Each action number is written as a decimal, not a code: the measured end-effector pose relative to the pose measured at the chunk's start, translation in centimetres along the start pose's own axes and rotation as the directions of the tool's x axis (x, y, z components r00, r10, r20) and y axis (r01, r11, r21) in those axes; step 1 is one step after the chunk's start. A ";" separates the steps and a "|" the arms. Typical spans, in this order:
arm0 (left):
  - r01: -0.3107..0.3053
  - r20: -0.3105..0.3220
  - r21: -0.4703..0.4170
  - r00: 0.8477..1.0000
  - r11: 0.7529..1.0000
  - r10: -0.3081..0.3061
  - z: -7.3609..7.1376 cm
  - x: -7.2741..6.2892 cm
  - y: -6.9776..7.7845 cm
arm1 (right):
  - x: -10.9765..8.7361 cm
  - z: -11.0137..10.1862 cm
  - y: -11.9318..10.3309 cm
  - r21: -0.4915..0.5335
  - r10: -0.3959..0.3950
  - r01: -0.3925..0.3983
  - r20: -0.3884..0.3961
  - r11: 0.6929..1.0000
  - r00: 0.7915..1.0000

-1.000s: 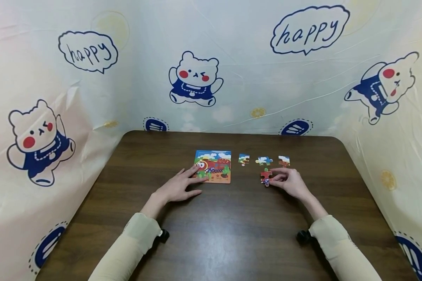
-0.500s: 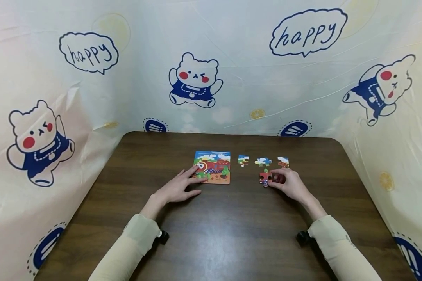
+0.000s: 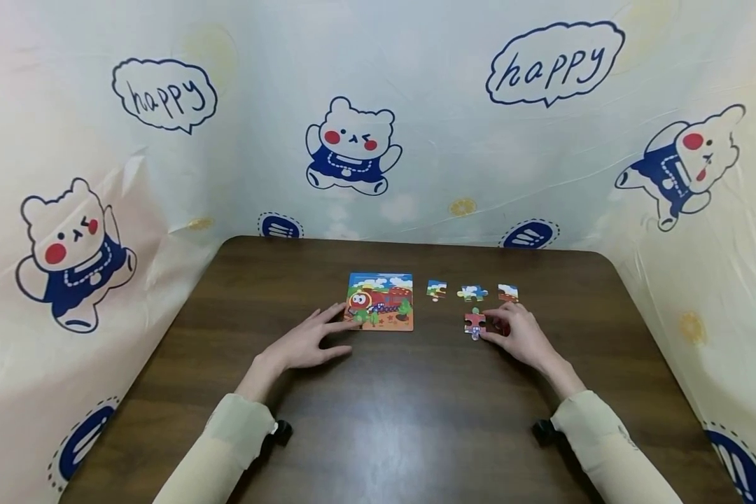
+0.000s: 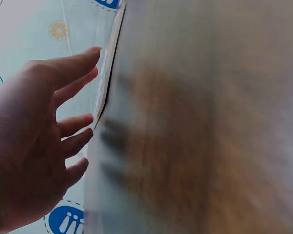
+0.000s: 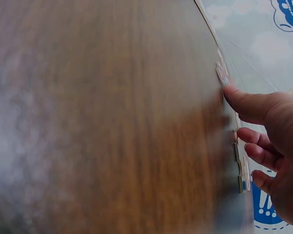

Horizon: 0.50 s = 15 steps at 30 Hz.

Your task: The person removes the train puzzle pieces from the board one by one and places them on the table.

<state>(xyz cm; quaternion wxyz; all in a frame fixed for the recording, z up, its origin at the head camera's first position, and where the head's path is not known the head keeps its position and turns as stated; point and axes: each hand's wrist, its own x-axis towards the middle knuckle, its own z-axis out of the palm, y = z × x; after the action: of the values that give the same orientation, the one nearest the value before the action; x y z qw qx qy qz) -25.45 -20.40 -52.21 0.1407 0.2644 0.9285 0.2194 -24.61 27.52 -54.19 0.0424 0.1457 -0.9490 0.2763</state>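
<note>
A square puzzle picture of a red train [image 3: 387, 297] lies on the table. My left hand [image 3: 305, 341] is at its lower left edge, fingers spread, one fingertip overlapping the picture. In the left wrist view the left hand [image 4: 36, 126] has straight, relaxed fingers. My right hand [image 3: 524, 334] pinches a red jigsaw piece [image 3: 475, 324] by its right side, thumb at the lower corner. In the right wrist view, the right thumb tip [image 5: 234, 97] meets this piece [image 5: 222, 73]. Something dark red [image 3: 501, 325] shows under the right fingers, mostly hidden.
Three jigsaw pieces lie in a row behind the right hand: a left one [image 3: 437, 290], a blue one [image 3: 472, 292] and a right one [image 3: 507, 292]. A brown wooden table [image 3: 378, 413] carries everything. A printed cloth [image 3: 441, 154] hangs behind it.
My left hand has drawn back to the left and slightly down, uncovering more of the train picture. The right hand stays at the red piece, which has shifted slightly toward me.
</note>
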 end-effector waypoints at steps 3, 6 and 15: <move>0.007 0.027 0.024 1.000 1.000 -0.007 0.3 -0.7 0.2 | -0.4 0.0 0.2 0.007 0.006 -0.006 0.006 1.000 1.000; -0.004 0.022 0.044 1.000 0.999 0.003 0.6 -1.0 0.4 | -0.5 -0.1 0.3 0.015 0.000 0.000 -0.001 1.000 1.000; -0.039 0.009 0.103 0.999 0.994 0.038 1.1 -1.0 0.7 | -0.2 0.1 0.3 0.062 -0.032 0.035 -0.040 0.997 0.999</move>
<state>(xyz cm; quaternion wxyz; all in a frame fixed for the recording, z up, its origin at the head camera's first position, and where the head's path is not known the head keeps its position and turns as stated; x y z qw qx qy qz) -23.90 -20.09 -52.63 0.1258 0.2898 0.9329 0.1730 -24.47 27.75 -54.48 0.0612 0.1575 -0.9363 0.3078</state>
